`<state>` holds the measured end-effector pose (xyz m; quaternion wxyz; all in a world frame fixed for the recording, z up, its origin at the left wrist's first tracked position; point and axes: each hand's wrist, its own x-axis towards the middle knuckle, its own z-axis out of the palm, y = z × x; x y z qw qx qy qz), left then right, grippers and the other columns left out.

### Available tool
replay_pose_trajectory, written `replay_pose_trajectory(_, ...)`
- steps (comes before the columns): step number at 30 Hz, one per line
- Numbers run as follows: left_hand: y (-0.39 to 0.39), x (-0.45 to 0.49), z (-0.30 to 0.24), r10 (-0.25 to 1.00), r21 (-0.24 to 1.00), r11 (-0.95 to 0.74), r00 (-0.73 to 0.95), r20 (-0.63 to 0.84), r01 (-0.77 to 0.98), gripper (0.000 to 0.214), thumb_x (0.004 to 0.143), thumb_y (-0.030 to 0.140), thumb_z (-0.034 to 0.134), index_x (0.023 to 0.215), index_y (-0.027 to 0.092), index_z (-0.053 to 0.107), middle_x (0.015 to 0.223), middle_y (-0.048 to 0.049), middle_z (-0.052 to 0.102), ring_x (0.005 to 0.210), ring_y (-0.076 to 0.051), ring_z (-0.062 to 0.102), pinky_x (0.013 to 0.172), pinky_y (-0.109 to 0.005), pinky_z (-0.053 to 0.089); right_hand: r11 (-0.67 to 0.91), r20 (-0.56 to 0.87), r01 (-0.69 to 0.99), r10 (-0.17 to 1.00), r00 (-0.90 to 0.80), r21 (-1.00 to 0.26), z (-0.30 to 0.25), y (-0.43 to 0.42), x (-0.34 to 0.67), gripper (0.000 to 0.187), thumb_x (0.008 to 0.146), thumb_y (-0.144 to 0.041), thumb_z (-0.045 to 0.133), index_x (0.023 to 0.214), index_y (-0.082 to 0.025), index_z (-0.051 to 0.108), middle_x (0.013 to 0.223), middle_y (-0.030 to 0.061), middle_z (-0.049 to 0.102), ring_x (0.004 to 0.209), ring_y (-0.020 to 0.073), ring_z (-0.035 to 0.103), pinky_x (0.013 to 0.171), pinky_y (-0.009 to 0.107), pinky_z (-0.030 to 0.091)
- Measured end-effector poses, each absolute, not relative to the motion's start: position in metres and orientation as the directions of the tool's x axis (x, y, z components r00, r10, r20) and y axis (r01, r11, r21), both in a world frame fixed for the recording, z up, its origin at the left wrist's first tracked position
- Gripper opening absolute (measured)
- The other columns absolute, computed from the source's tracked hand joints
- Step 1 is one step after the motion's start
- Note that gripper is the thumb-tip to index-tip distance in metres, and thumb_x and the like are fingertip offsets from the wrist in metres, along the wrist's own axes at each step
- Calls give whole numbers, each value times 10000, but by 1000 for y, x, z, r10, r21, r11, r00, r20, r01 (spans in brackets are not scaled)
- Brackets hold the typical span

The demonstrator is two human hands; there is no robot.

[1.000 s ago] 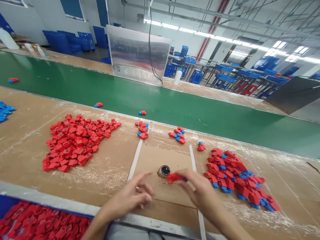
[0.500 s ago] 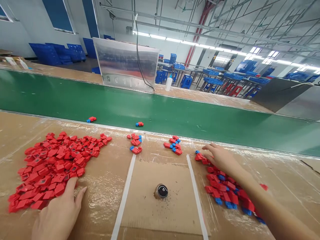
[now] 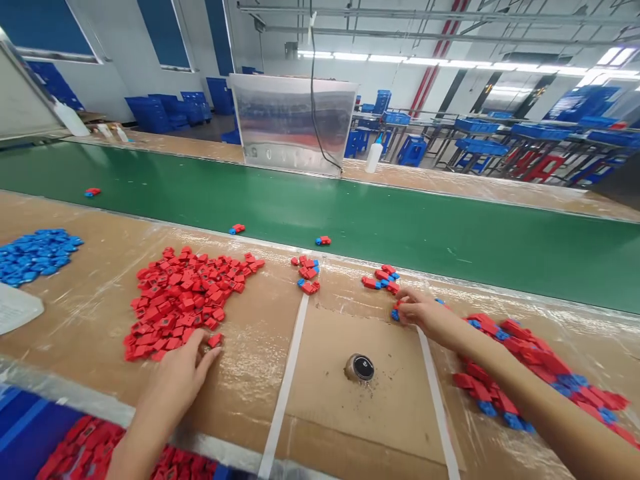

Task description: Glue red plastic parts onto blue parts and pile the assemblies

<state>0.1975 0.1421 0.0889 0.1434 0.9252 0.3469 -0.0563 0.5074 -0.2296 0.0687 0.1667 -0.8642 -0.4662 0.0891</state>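
Observation:
My left hand (image 3: 183,370) is at the near right edge of a heap of red plastic pieces (image 3: 180,293), its thumb and forefinger closed on a single red piece (image 3: 215,341). Beyond the top right of the cardboard sheet (image 3: 325,360), my right hand (image 3: 423,312) pinches a small red-and-blue plastic piece (image 3: 395,312), mostly covered by the fingers. Beneath and beside my right forearm lies a pile of joined red-and-blue pieces (image 3: 537,357). A small group of the same pieces (image 3: 383,277) sits just past my right fingertips.
A black-topped round knob (image 3: 361,367) stands up through the cardboard, between two white tape strips. Red-and-blue pieces (image 3: 323,241) lie on the green belt (image 3: 425,233) behind. Blue pieces (image 3: 37,253) are heaped far left. A blue bin (image 3: 25,433) of red pieces is below the table edge.
The view has swung left. My right hand has moved from the red-and-blue pile toward the cardboard with one piece. My left hand has drawn a red piece from the heap's edge.

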Motion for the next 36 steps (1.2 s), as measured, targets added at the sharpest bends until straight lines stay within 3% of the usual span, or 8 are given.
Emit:
replay_pose_trajectory(4,127,207,91,677,89,-719,724,-129,689,500,940,532,253,1154,187,545,841,-156,720,825,-365,681,663,-370,417,-548,70,734,781,621,-401,69,-239,498,251,832,-132,386,749,-207,611,1246,102,569,1109,242,577,890,330,467)
replay_pose_trajectory(8,115,218,91,696,35,-715,716,-57,698,494,953,484,248,1163,179,575,825,-187,719,795,-372,679,622,-357,386,-727,108,573,580,807,-378,60,-236,491,310,932,-296,343,927,-169,625,945,135,669,879,274,638,754,366,474)
replay_pose_trajectory(12,110,219,92,635,280,-732,771,-49,621,298,922,425,380,970,212,583,700,-72,683,686,-265,650,596,-296,371,-774,83,506,517,852,-381,52,-224,484,370,942,-401,394,767,-164,619,744,116,672,713,267,629,634,327,427)
replay_pose_trajectory(16,96,217,93,559,694,-569,827,-67,441,261,869,464,483,772,222,501,679,-8,662,662,-195,616,608,-262,393,-736,100,517,531,841,-438,53,-212,479,249,919,-338,468,912,-153,635,820,94,689,764,243,635,650,301,426)
replay_pose_trajectory(20,66,220,96,424,902,-313,893,-149,299,309,850,500,533,763,204,519,765,-33,706,697,-178,595,635,-261,395,-672,103,541,576,811,-505,57,-202,477,189,882,-237,530,1027,-169,629,909,70,702,794,206,645,679,281,452)
replay_pose_trajectory(29,36,234,91,255,946,247,927,-273,211,300,809,394,703,995,195,576,979,-55,737,729,-119,579,718,-248,466,-617,117,550,599,792,-563,72,-214,477,267,852,-143,569,1113,-156,624,1001,109,698,879,229,655,775,358,513)
replay_pose_trajectory(32,36,237,85,227,910,329,915,-334,251,485,752,369,764,1171,181,608,1080,-90,728,855,-154,649,846,-289,499,-562,132,580,642,755,-589,88,-235,454,246,884,-189,563,1122,-188,624,1079,93,679,946,220,648,832,375,525)
replay_pose_trajectory(36,25,242,74,161,892,360,923,-349,274,441,733,356,787,1098,147,655,1103,-124,731,991,-208,683,941,-310,490,-437,187,626,704,685,-646,99,-251,408,242,926,-257,548,1155,-205,609,1064,84,678,956,216,645,837,386,538)
